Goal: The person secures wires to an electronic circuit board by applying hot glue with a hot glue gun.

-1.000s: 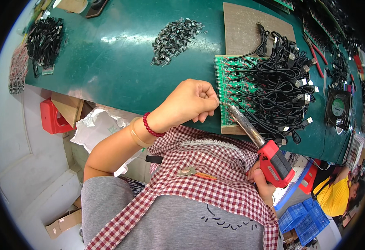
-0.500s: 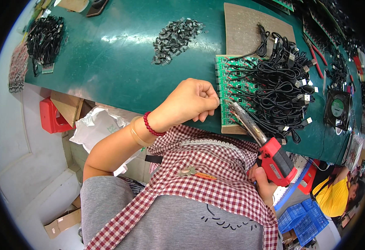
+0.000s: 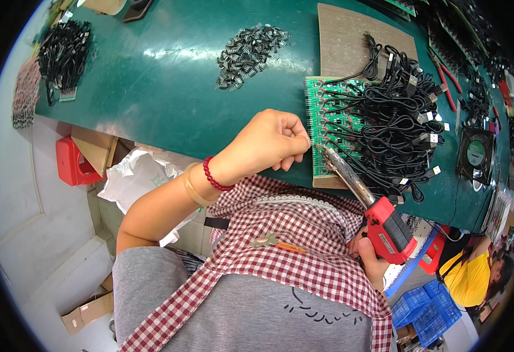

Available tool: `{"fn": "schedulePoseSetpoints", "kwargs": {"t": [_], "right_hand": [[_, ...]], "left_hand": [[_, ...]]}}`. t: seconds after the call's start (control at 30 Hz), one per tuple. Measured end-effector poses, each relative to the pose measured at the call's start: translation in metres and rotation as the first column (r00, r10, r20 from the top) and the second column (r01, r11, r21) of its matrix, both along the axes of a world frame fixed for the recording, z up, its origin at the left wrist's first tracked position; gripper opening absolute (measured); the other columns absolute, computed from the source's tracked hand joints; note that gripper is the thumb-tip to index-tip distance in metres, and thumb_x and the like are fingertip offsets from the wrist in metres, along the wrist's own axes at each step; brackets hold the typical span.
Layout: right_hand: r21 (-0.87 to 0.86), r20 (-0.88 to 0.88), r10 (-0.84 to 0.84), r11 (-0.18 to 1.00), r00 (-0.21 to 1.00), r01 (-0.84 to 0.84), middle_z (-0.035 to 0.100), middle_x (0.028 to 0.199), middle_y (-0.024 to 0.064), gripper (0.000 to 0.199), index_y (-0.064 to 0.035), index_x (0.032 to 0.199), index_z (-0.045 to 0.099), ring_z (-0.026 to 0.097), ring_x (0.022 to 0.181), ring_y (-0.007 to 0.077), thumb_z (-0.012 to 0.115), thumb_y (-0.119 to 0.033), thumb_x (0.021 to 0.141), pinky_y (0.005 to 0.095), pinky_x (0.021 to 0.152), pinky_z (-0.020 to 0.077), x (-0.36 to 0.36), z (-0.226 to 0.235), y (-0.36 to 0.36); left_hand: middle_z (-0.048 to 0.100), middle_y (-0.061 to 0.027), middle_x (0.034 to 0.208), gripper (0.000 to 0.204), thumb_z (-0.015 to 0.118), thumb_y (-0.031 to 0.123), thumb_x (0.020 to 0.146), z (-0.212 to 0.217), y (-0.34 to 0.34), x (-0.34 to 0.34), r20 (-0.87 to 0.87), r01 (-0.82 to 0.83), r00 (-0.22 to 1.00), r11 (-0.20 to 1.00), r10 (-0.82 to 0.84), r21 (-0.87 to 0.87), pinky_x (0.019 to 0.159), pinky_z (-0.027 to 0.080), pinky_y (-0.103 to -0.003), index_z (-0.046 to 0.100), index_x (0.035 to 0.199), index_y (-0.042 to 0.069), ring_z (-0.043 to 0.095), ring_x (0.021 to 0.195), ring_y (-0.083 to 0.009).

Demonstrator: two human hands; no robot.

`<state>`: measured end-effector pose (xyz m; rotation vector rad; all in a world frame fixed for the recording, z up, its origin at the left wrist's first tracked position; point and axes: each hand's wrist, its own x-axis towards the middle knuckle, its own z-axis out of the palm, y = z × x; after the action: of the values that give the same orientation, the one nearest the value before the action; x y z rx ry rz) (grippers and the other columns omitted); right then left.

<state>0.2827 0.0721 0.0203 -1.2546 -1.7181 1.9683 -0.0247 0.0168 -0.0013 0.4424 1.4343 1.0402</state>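
Observation:
My left hand (image 3: 273, 142) is closed in a pinch at the left edge of a panel of green circuit boards (image 3: 320, 108). What its fingertips hold is hidden or too small to make out. My right hand (image 3: 372, 261), partly behind the tool, grips a red and black soldering gun (image 3: 387, 227). The gun's metal barrel slants up and left, its tip at the boards close to my left fingertips. Black USB cables (image 3: 400, 120) run from the boards and lie bundled to the right. Small metal-pinned connectors (image 3: 250, 57) lie piled on the green table (image 3: 169, 88).
A brown board (image 3: 356, 35) lies beyond the circuit boards. Red-handled pliers (image 3: 446, 82) and a black fan (image 3: 475, 154) sit to the right. More black cables (image 3: 63, 56) are heaped at the far left. A red stool (image 3: 72, 161) stands below the table; a person in yellow (image 3: 467, 278) is at lower right.
The soldering gun's tip has shifted slightly left and toward me along the boards. My left hand stays pinched in nearly the same place.

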Motion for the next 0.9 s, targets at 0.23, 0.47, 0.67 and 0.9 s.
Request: {"fn": "schedulePoseSetpoints", "kwargs": {"t": [0.23,0.47,0.67,0.9], "right_hand": [[-0.041,0.072,-0.105,0.993,0.992,0.108,0.059,0.076,0.0047,0.008,0.0005,0.085,0.059,0.055,0.067,0.0117,0.062,-0.006,0.081,0.0267,0.061,0.0450,-0.008,0.009,-0.004],[0.003,-0.073,-0.126,0.992,0.989,0.127,0.045,0.057,0.0068,0.039,0.0042,0.113,0.040,0.041,0.048,0.0126,0.058,-0.013,0.082,0.0272,0.048,0.0369,-0.024,0.011,0.001],[-0.083,-0.017,-0.082,0.993,0.997,0.080,0.059,0.076,0.0037,0.009,0.0010,0.088,0.059,0.054,0.066,0.0106,0.061,-0.004,0.081,0.0249,0.060,0.0446,-0.008,0.011,0.001],[-0.071,0.022,-0.055,0.996,0.998,0.056,0.059,0.077,0.0032,0.008,0.0008,0.087,0.060,0.054,0.067,0.0103,0.062,-0.004,0.081,0.0248,0.060,0.0445,-0.006,0.008,0.001]], "left_hand": [[0.058,-0.0026,0.061,0.007,0.056,0.006,0.078,0.000,0.000,0.000,-0.010,0.009,1.000,1.000,-0.009,0.000,0.038,0.036,-0.017,0.056,0.075,0.000,0.048,0.045,-0.0037],[0.058,-0.0032,0.062,0.007,0.056,0.006,0.079,0.000,-0.001,0.000,-0.009,0.008,1.000,1.000,-0.008,-0.011,0.038,0.036,-0.017,0.056,0.076,0.000,0.049,0.045,-0.0041],[0.058,-0.0039,0.064,0.009,0.057,0.007,0.080,0.002,-0.003,0.000,-0.035,0.008,0.999,1.000,-0.008,0.006,0.038,0.038,-0.017,0.056,0.076,-0.001,0.051,0.047,-0.0048],[0.058,-0.0036,0.064,0.009,0.056,0.008,0.081,0.000,-0.002,-0.002,-0.052,0.015,0.999,1.000,-0.015,0.010,0.039,0.038,-0.018,0.056,0.078,-0.001,0.051,0.047,-0.0048]]}}
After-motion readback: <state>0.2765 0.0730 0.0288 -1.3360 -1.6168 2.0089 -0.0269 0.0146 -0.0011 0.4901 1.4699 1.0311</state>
